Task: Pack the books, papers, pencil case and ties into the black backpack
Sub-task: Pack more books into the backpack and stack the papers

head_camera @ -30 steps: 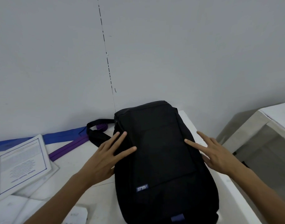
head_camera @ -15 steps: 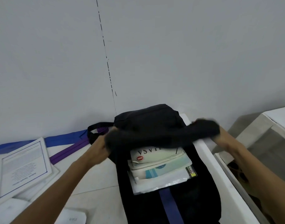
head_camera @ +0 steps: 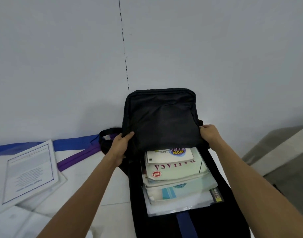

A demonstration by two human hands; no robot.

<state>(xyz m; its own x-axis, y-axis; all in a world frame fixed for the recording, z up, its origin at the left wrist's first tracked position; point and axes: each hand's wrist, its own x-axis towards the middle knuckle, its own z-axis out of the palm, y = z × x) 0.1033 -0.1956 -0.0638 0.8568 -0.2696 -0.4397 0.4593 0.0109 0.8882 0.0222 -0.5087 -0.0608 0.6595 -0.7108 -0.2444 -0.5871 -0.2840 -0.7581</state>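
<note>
We see the black backpack [head_camera: 231,213] lying flat on the white tabletop [head_camera: 113,189], its top end towards the wall, with its front flap [head_camera: 161,121] lifted and folded back. Our left hand [head_camera: 122,143] grips the flap's left edge with the fingers curled round the cloth, and our right hand [head_camera: 210,134] grips the right edge in the same way. In the open main compartment lies a stack of books [head_camera: 174,169], covers up, on top of a clear plastic sleeve [head_camera: 178,207]. A dark blue strap [head_camera: 186,225] runs down the lining from beneath the sleeve. To the left of the backpack, a blue tie [head_camera: 71,144] lies along the foot of the wall with a purple tie [head_camera: 78,157] just beside it. Further left, printed papers [head_camera: 29,170] rest on the tabletop, well apart from the backpack.
</note>
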